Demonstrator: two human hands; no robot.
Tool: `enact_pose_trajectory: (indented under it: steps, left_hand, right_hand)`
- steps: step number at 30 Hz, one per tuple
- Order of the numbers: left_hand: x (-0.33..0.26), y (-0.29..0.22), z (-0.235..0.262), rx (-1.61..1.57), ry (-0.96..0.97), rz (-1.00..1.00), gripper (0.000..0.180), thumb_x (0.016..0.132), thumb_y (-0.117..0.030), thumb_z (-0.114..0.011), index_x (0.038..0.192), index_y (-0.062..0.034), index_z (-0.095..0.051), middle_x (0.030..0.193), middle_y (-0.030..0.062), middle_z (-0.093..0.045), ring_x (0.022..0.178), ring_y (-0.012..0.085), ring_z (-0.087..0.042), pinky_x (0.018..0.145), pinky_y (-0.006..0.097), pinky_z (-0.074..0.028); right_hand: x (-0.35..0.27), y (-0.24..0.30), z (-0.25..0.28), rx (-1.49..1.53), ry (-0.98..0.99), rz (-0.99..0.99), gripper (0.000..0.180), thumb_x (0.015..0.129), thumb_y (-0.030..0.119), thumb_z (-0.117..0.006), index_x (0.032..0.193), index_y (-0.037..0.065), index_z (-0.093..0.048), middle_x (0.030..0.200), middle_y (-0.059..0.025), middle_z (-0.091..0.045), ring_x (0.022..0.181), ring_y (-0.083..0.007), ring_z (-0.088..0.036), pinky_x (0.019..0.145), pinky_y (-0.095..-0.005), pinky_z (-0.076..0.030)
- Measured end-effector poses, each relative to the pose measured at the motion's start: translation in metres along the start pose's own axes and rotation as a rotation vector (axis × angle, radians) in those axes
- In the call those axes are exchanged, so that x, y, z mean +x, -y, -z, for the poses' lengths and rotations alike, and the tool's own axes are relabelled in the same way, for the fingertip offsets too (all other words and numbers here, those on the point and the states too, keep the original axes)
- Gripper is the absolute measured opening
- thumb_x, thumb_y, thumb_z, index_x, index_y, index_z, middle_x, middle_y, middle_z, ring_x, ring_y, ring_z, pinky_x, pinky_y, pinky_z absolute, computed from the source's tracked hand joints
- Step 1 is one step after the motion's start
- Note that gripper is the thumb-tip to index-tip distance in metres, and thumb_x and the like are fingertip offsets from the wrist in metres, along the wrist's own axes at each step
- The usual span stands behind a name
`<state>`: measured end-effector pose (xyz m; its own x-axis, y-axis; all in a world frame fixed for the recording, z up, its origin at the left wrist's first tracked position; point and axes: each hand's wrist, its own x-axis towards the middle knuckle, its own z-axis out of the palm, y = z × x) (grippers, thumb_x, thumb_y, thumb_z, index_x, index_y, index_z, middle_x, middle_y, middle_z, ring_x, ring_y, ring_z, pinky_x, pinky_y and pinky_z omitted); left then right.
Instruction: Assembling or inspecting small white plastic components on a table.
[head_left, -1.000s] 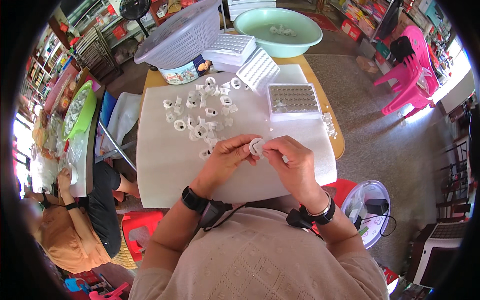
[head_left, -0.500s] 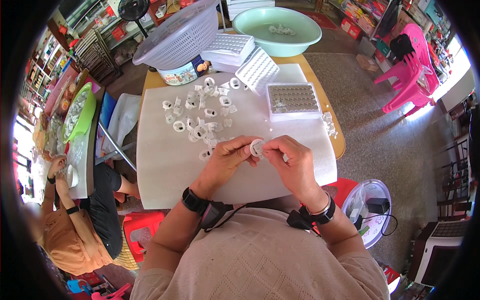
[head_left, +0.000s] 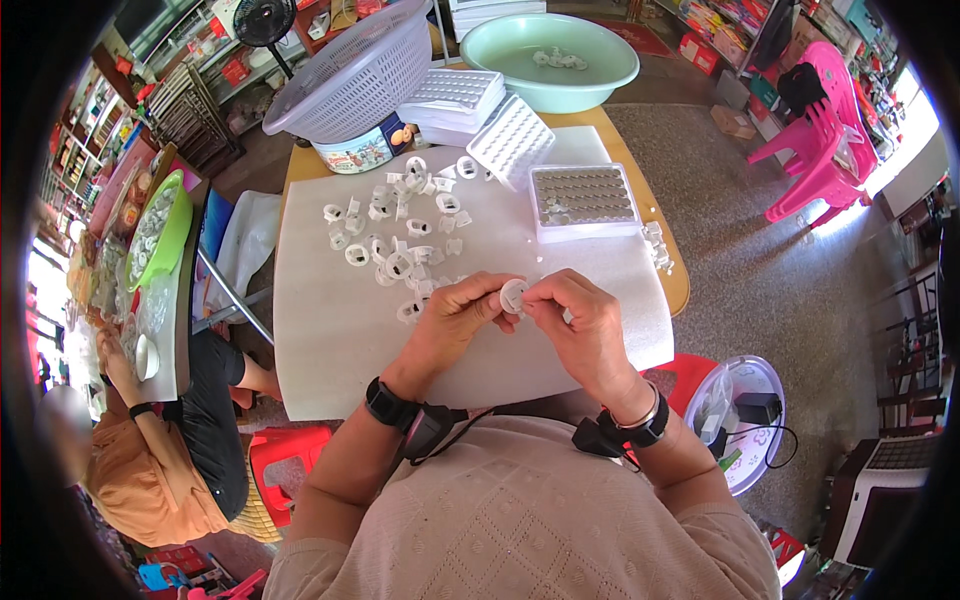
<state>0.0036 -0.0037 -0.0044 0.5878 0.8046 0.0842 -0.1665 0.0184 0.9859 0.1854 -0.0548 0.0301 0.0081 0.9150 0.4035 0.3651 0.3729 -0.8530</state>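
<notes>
My left hand pinches a small white round plastic piece above the front of the covered table. From the other side my right hand is closed, thumb and forefinger pressed together at the piece's right edge. Whatever lies between those fingertips is too small to make out. Left of and beyond my hands, a loose group of similar white plastic pieces is spread over the pale sheet. Beyond my right hand stands a white tray with rows of small parts in it.
White trays are stacked at the back, one leaning. Behind stand a lavender basket, a round tin and a green basin. Small white bits lie at the right edge. A co-worker sits at left.
The round piece has turned slightly between my fingers, showing its face more plainly. My hands stay nearly in place. The co-worker's hands at the left have shifted.
</notes>
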Motion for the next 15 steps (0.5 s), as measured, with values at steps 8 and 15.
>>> enact_pose_trajectory:
  steps: [8,15]
  left_hand:
    - [-0.0001,0.0015,0.0009,-0.052,-0.003,0.006,0.028,0.097,-0.016,-0.052,0.120,-0.0011,-0.060,0.103,0.0050,-0.061,0.087,0.0135,-0.060,0.075,0.027,-0.052]
    - [-0.0003,0.0004,0.0009,-0.023,0.018,-0.014,0.028,0.098,-0.016,-0.051,0.120,-0.0013,-0.060,0.104,0.0046,-0.061,0.088,0.0134,-0.060,0.076,0.028,-0.052]
  right_hand:
    - [-0.0004,-0.0015,-0.0003,-0.021,-0.012,0.036,0.011,0.080,-0.006,-0.065,0.088,0.001,-0.064,0.081,-0.0075,-0.063,0.066,-0.0139,-0.059,0.058,-0.0257,-0.047]
    - [-0.0006,-0.0025,0.0013,0.103,0.010,-0.047,0.010,0.081,-0.004,-0.066,0.089,0.001,-0.065,0.082,-0.0056,-0.065,0.070,-0.0111,-0.059,0.061,-0.0240,-0.046]
